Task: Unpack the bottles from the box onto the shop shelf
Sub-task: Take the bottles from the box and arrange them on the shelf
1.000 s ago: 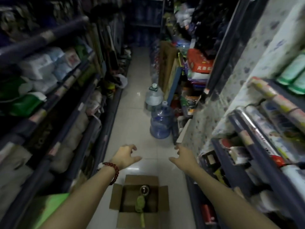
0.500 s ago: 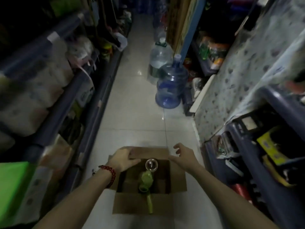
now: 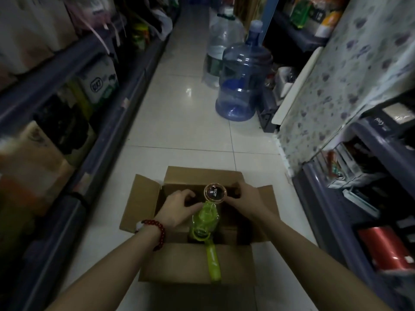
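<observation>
Very little can be read in this dim aisle. On the dark blue edge of the right-hand shelf (image 3: 379, 129), a small white script word looks like "Cool", seen upside down. The white and green carton on the left shelf (image 3: 102, 83) carries a rounded dark logo with letters inside, too blurred to make out. The round clear cap with a coppery rim on the bottle in the open cardboard box (image 3: 215, 193) bears a small dark label with white marks, unreadable.
</observation>
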Demonstrator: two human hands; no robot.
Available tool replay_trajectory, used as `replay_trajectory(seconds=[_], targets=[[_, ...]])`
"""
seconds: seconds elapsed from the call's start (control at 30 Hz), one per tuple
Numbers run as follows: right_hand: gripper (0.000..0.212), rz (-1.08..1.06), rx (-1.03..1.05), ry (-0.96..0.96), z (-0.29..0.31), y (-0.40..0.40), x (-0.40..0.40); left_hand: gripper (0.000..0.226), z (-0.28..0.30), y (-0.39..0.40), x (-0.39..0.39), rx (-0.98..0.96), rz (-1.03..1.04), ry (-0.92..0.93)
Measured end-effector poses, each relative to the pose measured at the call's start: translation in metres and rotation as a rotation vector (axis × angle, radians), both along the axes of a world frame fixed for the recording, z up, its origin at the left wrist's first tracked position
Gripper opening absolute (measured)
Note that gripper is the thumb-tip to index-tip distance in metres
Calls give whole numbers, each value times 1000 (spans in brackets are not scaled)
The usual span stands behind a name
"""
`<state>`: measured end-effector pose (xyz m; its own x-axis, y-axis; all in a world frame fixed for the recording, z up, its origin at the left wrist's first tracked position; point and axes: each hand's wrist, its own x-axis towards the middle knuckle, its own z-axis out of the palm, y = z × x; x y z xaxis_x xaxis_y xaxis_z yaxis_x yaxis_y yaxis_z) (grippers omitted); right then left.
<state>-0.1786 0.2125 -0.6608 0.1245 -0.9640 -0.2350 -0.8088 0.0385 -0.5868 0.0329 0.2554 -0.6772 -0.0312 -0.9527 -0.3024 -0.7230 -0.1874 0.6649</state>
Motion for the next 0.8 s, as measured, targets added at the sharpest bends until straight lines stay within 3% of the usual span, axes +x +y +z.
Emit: replay_trajectory(seconds=[0.17,0.47,0.67,0.8], targets=[[59,-56,-34,-67,-17,-6,-2,49,-10,2,-32,-178,80,125],[55,-106,-59,-129,-25,-16,-6,79,-31,14,-65,-262,212,145],[53,-110,-69,-221,-31,-14,5,71,-34,14,-42,-289,257,170],[52,-74,-102,-260,-39,-11,21,49,-29,13,-13,-316,269,201]])
